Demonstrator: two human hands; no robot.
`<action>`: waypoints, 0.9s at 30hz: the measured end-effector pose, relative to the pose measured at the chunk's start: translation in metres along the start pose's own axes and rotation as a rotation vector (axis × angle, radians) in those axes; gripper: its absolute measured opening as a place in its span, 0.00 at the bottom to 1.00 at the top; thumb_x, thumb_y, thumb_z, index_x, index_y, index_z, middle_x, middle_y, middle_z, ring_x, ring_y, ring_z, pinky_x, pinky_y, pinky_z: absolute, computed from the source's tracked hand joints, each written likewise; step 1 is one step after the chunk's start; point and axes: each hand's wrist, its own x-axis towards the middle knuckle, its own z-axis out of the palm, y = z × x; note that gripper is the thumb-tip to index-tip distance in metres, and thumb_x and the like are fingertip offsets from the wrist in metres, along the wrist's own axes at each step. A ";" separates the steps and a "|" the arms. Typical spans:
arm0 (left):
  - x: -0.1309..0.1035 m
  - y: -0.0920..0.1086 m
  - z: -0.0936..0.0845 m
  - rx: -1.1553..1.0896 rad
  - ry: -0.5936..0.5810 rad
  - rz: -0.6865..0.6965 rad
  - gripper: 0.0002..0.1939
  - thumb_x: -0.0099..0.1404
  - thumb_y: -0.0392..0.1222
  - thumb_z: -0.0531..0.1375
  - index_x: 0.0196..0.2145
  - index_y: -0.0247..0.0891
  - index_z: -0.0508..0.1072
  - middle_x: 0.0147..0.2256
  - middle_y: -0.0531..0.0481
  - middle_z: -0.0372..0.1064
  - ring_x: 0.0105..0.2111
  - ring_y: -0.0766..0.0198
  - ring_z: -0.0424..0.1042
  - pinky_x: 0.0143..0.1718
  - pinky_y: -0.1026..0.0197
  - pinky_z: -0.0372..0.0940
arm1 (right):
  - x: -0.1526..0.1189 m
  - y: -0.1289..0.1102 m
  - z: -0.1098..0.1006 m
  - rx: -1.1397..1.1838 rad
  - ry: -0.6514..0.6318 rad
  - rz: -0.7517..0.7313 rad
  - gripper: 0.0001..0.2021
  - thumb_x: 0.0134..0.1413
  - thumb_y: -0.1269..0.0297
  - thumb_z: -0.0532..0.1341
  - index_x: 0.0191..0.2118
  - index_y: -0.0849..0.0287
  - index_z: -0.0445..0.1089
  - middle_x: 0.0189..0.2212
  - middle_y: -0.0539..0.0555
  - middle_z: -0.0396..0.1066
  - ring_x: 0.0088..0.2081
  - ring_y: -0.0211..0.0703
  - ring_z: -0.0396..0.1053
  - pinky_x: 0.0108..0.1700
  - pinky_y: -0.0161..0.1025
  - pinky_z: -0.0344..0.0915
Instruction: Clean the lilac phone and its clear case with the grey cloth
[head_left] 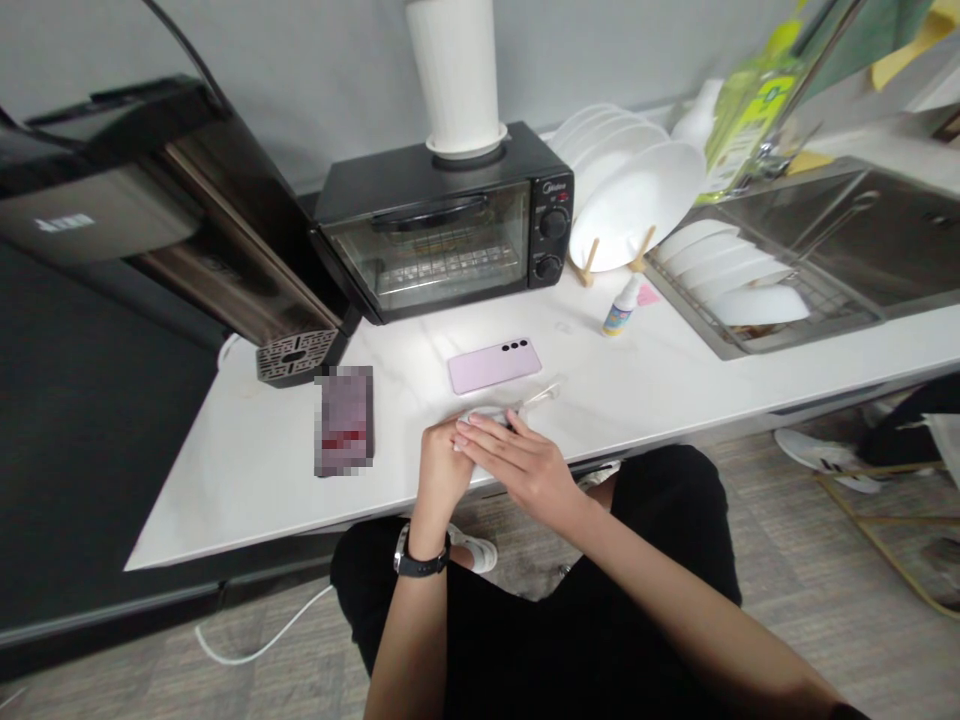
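Note:
My left hand (pixel 444 465), with a dark watch on its wrist, curls round a small whitish bundle (pixel 491 411) at the counter's front edge. Most of the bundle is hidden, so its kind is unclear. Thin white cord-like strands (pixel 541 394) stick out of it to the right. My right hand (pixel 534 472) lies across the bundle and the left fingers, its own fingers stretched out. Just beyond the hands a lilac smartphone (pixel 491 367) lies face down, its camera lenses at the upper right. A small white spray bottle (pixel 622 308) stands farther off to the right.
At the left are a blurred-out dark box (pixel 344 420) and a tall black drinks machine (pixel 247 270). A toaster oven (pixel 450 235) bears a white pot (pixel 457 80). White plates (pixel 637 205) stand in a rack near the sink (pixel 840 325), which holds dishes. A green soap bottle (pixel 750 120) stands behind.

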 end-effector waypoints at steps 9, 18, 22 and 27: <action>0.007 0.012 0.006 -0.073 -0.013 -0.019 0.08 0.52 0.36 0.49 0.28 0.37 0.67 0.28 0.53 0.66 0.30 0.67 0.64 0.33 0.65 0.59 | -0.016 0.034 -0.015 -0.003 0.028 0.159 0.23 0.46 0.79 0.41 0.49 0.54 0.45 0.49 0.45 0.46 0.50 0.36 0.41 0.53 0.43 0.40; 0.008 0.017 0.007 -0.134 -0.003 -0.053 0.11 0.51 0.38 0.51 0.34 0.40 0.67 0.33 0.52 0.67 0.32 0.65 0.65 0.35 0.62 0.60 | -0.018 0.049 -0.025 -0.061 0.088 0.333 0.26 0.43 0.83 0.41 0.49 0.55 0.46 0.50 0.45 0.44 0.51 0.37 0.38 0.53 0.44 0.36; 0.007 0.017 0.007 -0.057 -0.007 -0.001 0.10 0.52 0.37 0.50 0.31 0.40 0.68 0.31 0.53 0.67 0.32 0.66 0.65 0.34 0.64 0.60 | -0.012 0.037 -0.020 -0.048 0.099 0.333 0.25 0.43 0.82 0.41 0.49 0.54 0.46 0.50 0.45 0.45 0.51 0.37 0.39 0.53 0.44 0.38; 0.004 0.008 0.004 0.035 0.003 0.031 0.08 0.52 0.35 0.49 0.21 0.34 0.66 0.21 0.52 0.63 0.23 0.70 0.62 0.24 0.68 0.58 | -0.002 0.012 -0.008 0.016 0.086 0.230 0.23 0.45 0.78 0.43 0.49 0.54 0.47 0.48 0.47 0.49 0.50 0.38 0.42 0.52 0.44 0.42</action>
